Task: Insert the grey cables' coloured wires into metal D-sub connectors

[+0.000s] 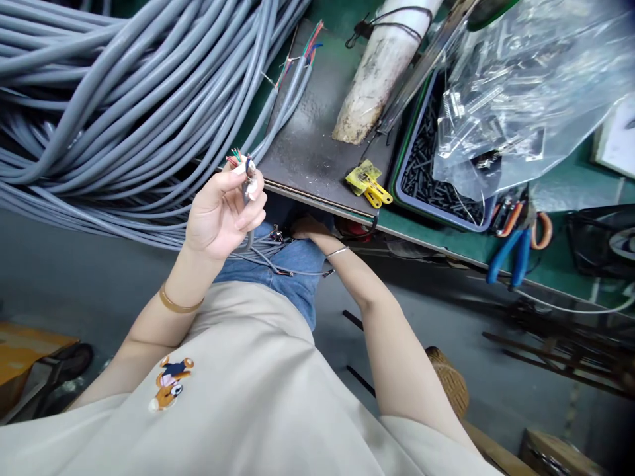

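My left hand is raised near the table edge, its fingers closed around the end of a grey cable. Thin coloured wires, red and green among them, stick out of that end above my thumb. Below the hand, the cable drops toward my lap, where several grey cables with small metal and dark ends lie over my jeans. My right hand reaches down under the table edge, close to those cable ends. Its fingers are hidden in shadow, so what it touches does not show.
A large coil of grey cable fills the left of the table. On the dark board lie yellow snips and a worn white tube. To the right stand a bin of small black pieces, a plastic bag and blue-handled pliers.
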Action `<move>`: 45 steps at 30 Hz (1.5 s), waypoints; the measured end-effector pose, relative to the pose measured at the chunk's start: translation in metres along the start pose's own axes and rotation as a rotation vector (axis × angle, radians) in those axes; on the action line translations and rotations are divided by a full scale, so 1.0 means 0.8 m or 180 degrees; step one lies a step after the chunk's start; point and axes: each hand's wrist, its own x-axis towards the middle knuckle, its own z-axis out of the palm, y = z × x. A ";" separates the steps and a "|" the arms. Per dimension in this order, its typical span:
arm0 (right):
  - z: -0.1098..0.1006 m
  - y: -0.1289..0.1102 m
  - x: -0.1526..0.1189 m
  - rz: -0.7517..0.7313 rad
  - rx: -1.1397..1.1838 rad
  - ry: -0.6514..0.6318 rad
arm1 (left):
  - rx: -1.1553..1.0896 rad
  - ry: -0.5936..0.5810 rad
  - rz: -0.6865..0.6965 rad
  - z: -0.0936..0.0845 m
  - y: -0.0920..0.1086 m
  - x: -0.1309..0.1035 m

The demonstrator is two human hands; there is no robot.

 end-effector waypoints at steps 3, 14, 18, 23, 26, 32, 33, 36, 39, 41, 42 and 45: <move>0.001 0.005 -0.004 0.0080 0.0038 -0.0083 | -0.0006 0.0029 0.0023 -0.001 0.001 0.002; 0.029 0.025 -0.078 -0.0146 0.0339 0.0160 | -0.0029 -0.0006 0.0282 -0.016 0.006 0.006; 0.032 0.025 -0.082 -0.0203 0.0415 0.0191 | 0.0042 0.0008 0.0308 -0.014 0.005 0.004; 0.030 0.013 -0.081 -0.0324 0.0451 0.0166 | 0.0198 0.0135 0.0321 -0.013 0.007 -0.002; 0.030 0.002 -0.083 -0.0441 0.0484 0.0134 | 0.0229 0.0187 0.0322 -0.013 0.009 -0.005; 0.024 -0.009 -0.076 -0.0545 0.0559 -0.0193 | 0.0176 0.0148 0.0308 -0.014 0.009 -0.007; 0.021 -0.008 -0.074 -0.0546 0.0569 -0.0272 | 0.0165 0.0116 0.0301 -0.014 0.009 -0.007; 0.011 -0.004 -0.065 -0.0525 0.0574 -0.0524 | 0.0115 0.0032 0.0287 -0.015 0.010 -0.008; 0.001 -0.001 -0.057 -0.0480 0.0567 -0.0755 | 0.0025 -0.0012 0.0278 -0.015 0.009 -0.008; -0.004 0.000 -0.053 -0.0451 0.0566 -0.0879 | -0.0005 -0.0024 0.0253 -0.014 0.008 -0.008; -0.007 0.000 -0.052 -0.0436 0.0565 -0.0924 | -0.0011 -0.0034 0.0233 -0.014 0.007 -0.008; -0.012 -0.001 -0.055 -0.0383 0.0547 -0.0938 | -0.0054 -0.0089 0.0158 -0.012 0.004 -0.008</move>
